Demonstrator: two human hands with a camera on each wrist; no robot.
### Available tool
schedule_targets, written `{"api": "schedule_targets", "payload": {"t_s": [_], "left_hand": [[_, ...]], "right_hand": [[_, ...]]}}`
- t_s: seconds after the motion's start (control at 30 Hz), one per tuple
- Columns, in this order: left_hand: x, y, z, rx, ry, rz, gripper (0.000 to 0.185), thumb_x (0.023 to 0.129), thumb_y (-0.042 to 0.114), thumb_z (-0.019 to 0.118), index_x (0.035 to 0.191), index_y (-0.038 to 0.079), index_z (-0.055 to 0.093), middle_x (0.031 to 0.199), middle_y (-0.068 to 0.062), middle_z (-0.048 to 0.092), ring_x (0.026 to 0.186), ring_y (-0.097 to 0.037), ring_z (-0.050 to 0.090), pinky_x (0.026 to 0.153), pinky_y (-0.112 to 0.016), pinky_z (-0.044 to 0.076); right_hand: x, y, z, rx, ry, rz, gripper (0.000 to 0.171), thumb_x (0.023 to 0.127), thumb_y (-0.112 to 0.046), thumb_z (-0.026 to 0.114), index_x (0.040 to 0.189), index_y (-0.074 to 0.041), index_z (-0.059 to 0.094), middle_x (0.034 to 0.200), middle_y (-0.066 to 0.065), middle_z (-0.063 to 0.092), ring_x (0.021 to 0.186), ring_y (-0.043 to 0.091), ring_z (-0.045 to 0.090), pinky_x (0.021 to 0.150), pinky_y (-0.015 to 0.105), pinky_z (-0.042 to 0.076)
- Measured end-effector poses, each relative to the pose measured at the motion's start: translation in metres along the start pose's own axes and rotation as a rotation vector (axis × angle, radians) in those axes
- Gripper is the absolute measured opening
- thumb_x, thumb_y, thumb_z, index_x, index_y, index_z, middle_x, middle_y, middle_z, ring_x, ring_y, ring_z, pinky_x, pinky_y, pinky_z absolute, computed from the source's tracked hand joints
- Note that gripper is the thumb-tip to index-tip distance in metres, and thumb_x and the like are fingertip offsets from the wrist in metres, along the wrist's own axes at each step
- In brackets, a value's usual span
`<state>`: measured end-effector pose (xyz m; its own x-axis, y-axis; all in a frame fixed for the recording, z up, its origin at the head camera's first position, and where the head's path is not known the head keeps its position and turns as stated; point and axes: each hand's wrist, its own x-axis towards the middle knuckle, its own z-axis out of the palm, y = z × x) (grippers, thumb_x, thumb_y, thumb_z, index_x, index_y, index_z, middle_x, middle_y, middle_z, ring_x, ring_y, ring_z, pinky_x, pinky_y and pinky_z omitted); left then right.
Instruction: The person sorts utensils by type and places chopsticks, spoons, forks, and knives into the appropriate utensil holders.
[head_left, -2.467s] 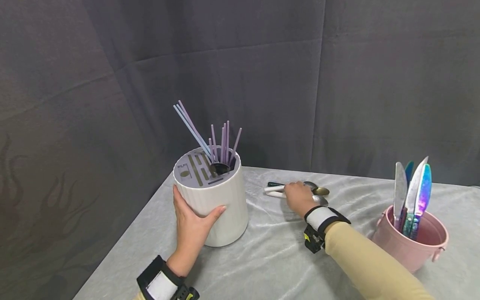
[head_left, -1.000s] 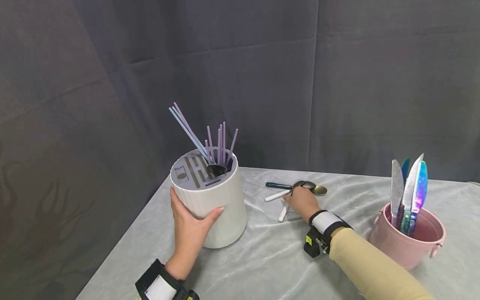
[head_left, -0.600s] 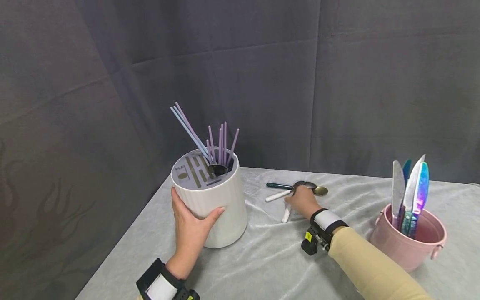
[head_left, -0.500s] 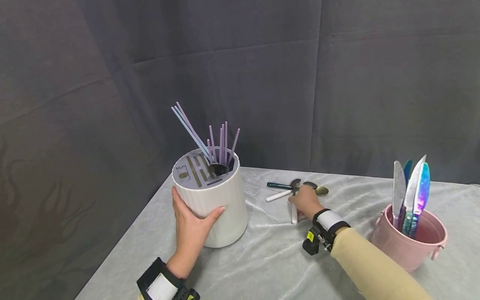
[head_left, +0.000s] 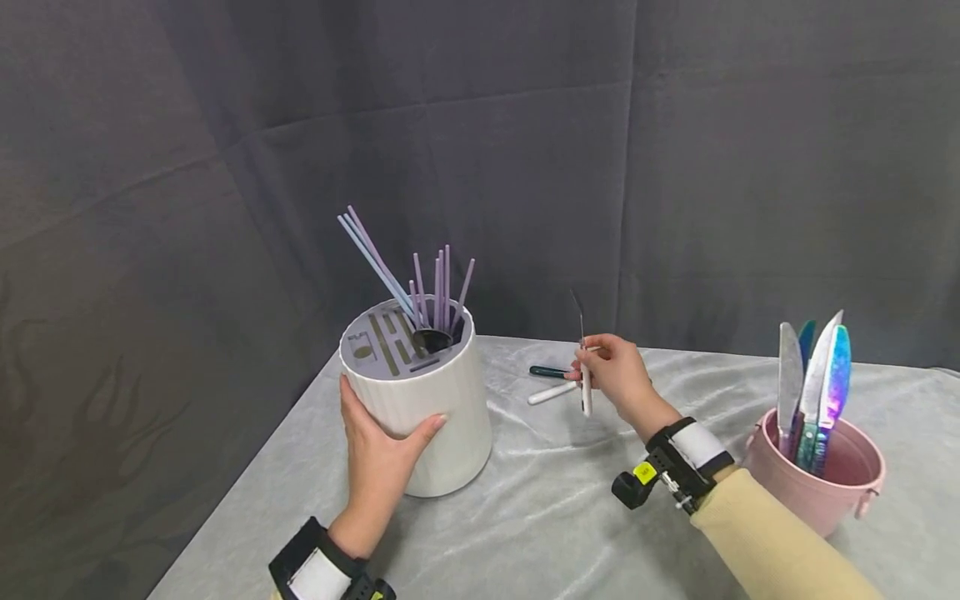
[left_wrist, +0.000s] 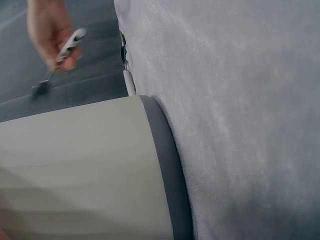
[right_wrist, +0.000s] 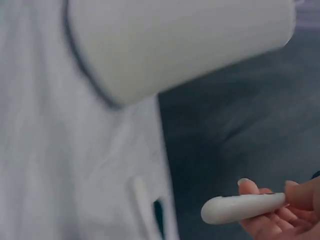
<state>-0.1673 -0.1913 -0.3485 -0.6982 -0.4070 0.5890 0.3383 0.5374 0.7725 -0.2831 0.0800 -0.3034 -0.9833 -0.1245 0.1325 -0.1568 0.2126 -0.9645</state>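
My left hand (head_left: 381,467) grips the side of a white ribbed utensil holder (head_left: 450,425), thumb across its front and the fingers round its left side. My right hand (head_left: 621,379) is raised over the table and pinches a white-handled spoon (head_left: 587,393), which stands nearly upright with its bowl at the top, edge-on in the head view. In the right wrist view the rounded end of the white handle (right_wrist: 240,207) sticks out past the fingers. Below that hand lie another white handle (head_left: 551,393) and a dark green handle (head_left: 547,372), their far ends hidden behind it.
Purple and pale blue chopsticks (head_left: 375,254) and a dark spoon (head_left: 432,340) stand in the holder, beside a grey slotted insert (head_left: 382,333). At the right, a pink bucket (head_left: 787,500) holds several knives (head_left: 836,375). A grey cloth covers the table; a dark curtain hangs behind.
My right hand first shifts the white-handled spoon among the others on the cloth, then lifts it up, bowl end on top. My left hand stays on the utensil holder.
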Motion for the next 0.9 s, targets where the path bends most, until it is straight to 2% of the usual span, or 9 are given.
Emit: {"api": "schedule_targets", "payload": {"t_s": [0.17, 0.33, 0.5, 0.7, 0.9], "left_hand": [[-0.001, -0.002, -0.002, -0.005, 0.002, -0.004, 0.126, 0.066, 0.023, 0.09, 0.152, -0.003, 0.002, 0.155, -0.028, 0.013, 0.142, -0.039, 0.016, 0.111, -0.055, 0.019], [0.0, -0.002, -0.003, -0.001, -0.003, -0.003, 0.126, 0.066, 0.023, 0.09, 0.152, -0.002, 0.001, 0.155, -0.026, 0.013, 0.143, -0.038, 0.016, 0.112, -0.055, 0.019], [0.0, -0.003, -0.003, 0.006, 0.0, 0.0, 0.126, 0.066, 0.027, 0.09, 0.152, -0.002, 0.001, 0.155, -0.027, 0.013, 0.142, -0.039, 0.016, 0.111, -0.056, 0.019], [0.0, -0.005, -0.002, 0.003, 0.017, 0.017, 0.128, 0.067, 0.038, 0.089, 0.152, -0.003, 0.003, 0.154, -0.03, 0.014, 0.142, -0.041, 0.017, 0.111, -0.056, 0.019], [0.0, -0.004, 0.0, -0.007, 0.013, 0.022, 0.128, 0.066, 0.035, 0.089, 0.152, -0.003, 0.003, 0.154, -0.029, 0.015, 0.142, -0.04, 0.018, 0.111, -0.055, 0.02]], "right_hand": [[-0.011, -0.035, 0.014, 0.08, -0.059, -0.096, 0.028, 0.1, -0.002, 0.048, 0.124, 0.012, 0.046, 0.104, 0.022, 0.063, 0.083, 0.008, 0.068, 0.081, 0.028, 0.054], [-0.022, -0.064, 0.029, 0.138, -0.123, -0.237, 0.021, 0.101, -0.004, 0.047, 0.118, 0.008, 0.048, 0.102, 0.02, 0.064, 0.085, 0.01, 0.068, 0.083, 0.028, 0.052], [-0.026, -0.085, 0.042, 0.212, -0.175, -0.359, 0.016, 0.101, -0.004, 0.046, 0.114, 0.006, 0.048, 0.1, 0.02, 0.066, 0.086, 0.013, 0.069, 0.086, 0.034, 0.053], [-0.027, -0.104, 0.057, 0.253, -0.182, -0.442, 0.016, 0.102, -0.005, 0.046, 0.114, 0.004, 0.049, 0.103, 0.02, 0.066, 0.091, 0.015, 0.067, 0.086, 0.035, 0.051], [-0.024, -0.115, 0.067, 0.332, -0.166, -0.507, 0.017, 0.102, -0.004, 0.047, 0.115, 0.004, 0.053, 0.107, 0.011, 0.066, 0.106, 0.019, 0.064, 0.091, 0.034, 0.046]]}}
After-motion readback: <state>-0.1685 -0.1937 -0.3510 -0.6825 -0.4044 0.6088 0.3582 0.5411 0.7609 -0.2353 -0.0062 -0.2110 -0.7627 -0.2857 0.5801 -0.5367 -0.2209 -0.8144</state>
